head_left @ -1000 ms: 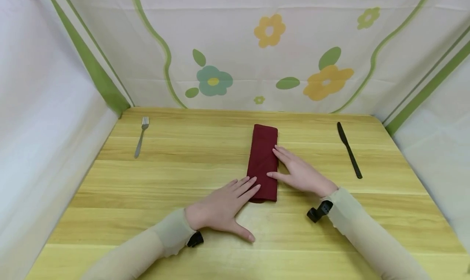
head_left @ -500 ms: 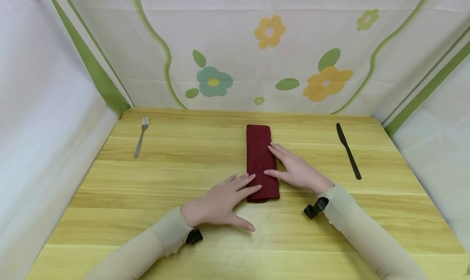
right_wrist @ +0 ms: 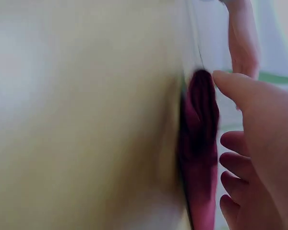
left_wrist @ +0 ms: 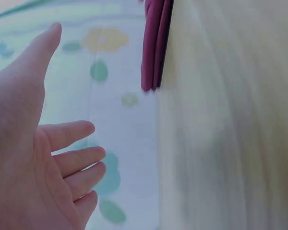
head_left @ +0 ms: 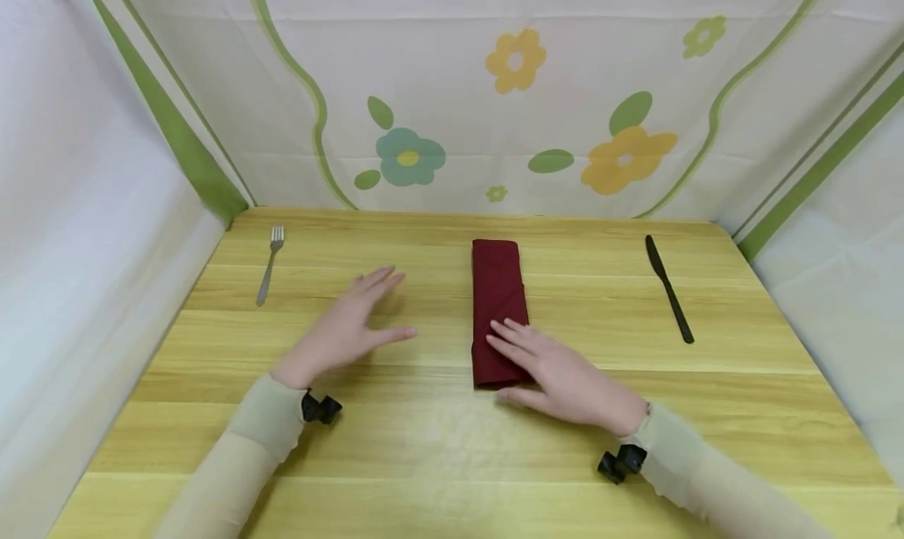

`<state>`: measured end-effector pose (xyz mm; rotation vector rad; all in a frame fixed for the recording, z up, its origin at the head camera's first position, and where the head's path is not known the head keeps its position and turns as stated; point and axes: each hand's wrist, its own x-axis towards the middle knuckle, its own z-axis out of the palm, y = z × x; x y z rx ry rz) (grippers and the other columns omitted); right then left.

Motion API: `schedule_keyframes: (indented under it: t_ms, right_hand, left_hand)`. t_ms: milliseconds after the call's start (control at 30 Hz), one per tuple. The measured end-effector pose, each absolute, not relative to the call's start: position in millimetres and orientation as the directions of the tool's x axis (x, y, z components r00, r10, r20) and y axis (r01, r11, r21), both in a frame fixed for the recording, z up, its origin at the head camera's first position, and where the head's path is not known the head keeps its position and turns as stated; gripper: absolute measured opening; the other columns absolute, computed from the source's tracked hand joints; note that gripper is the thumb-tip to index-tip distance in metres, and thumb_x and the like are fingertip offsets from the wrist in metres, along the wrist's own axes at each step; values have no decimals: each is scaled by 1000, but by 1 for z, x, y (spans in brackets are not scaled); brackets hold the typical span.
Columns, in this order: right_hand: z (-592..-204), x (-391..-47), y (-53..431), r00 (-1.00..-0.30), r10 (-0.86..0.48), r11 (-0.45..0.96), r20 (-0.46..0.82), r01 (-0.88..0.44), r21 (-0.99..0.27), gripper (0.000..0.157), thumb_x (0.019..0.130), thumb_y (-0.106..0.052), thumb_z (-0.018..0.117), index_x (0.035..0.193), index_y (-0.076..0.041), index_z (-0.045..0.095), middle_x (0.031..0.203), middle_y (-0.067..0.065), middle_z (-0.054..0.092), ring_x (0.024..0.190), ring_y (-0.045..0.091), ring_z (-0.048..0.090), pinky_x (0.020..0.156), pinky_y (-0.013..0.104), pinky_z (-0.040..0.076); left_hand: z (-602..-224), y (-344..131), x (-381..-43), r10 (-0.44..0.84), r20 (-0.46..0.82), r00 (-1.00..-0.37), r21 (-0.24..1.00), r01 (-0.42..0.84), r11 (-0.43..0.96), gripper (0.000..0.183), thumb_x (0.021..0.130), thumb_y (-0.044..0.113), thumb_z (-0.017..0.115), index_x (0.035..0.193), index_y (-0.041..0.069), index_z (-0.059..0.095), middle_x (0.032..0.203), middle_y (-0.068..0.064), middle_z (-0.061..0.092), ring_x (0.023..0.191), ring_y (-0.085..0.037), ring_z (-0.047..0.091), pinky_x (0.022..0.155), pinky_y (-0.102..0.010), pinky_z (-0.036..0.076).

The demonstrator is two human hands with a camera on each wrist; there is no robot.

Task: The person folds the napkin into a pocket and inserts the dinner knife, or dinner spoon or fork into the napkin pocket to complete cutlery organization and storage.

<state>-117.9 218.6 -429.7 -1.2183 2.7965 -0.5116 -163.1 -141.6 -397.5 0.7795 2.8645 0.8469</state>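
A dark red cloth napkin [head_left: 497, 280], folded into a long narrow strip, lies lengthwise on the wooden table. Over its near right part is my right hand [head_left: 558, 374], fingers extended and overlapping the cloth in the head view. From the right wrist view the napkin's layered end [right_wrist: 201, 110] shows just beside those fingertips. My left hand [head_left: 346, 327] is raised to the left of the napkin, thumb apart and fingers loosely extended, holding nothing. In the left wrist view its palm [left_wrist: 33, 163] faces the folded cloth [left_wrist: 156, 48] with a gap between.
A metal fork [head_left: 271, 264] lies at the table's left, tines away from me. On the right is a black knife [head_left: 668, 288]. A white curtain [head_left: 452, 92] with printed flowers stands along the table's back edge, and white cloth hangs at both sides.
My left hand has left the napkin and moved left and away from me. The right hand has slid toward me along it. The napkin has turned slightly and shifted a little left.
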Motion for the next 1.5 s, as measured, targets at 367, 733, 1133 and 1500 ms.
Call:
schedule_keyframes:
  t_ms: [367, 733, 1133, 1500]
  right_hand:
    - [-440, -112, 204, -653, -757, 618, 19, -726, -303, 77, 104, -58, 47, 165, -19, 19, 169, 6, 10, 154, 27, 9, 121, 50, 13]
    - [-440, -113, 200, -661, -750, 631, 1, -717, -296, 78, 104, -59, 45, 165, -19, 17, 170, 8, 9, 154, 27, 8, 122, 48, 11]
    - [-438, -113, 199, -668, -744, 640, -14, -706, -304, 79, 104, -61, 44, 165, -20, 16, 169, 8, 8, 154, 25, 7, 122, 48, 10]
    - [-438, -114, 199, -673, -739, 647, -27, -699, -306, 80, 103, -62, 43, 165, -20, 15, 170, 7, 7, 154, 24, 5, 122, 47, 10]
  left_hand:
    - [-403, -205, -193, 260, 120, -958, 609, 278, 743, 90, 95, 58, 64, 161, 8, 28, 164, -19, 23, 148, -45, 21, 116, -64, 16]
    - [-414, -270, -207, -33, 90, -995, 742, 45, 669, 97, 91, 58, 70, 160, 4, 28, 161, -26, 26, 142, -48, 31, 114, -65, 23]
    - [-422, -303, -226, -146, -8, -989, 747, -103, 657, 93, 93, 51, 72, 155, -5, 34, 148, -32, 44, 131, -49, 45, 103, -61, 41]
    - [-426, -298, -245, -235, -24, -972, 700, -184, 691, 45, 99, 14, 67, 137, -9, 58, 122, -28, 63, 108, -39, 60, 90, -43, 47]
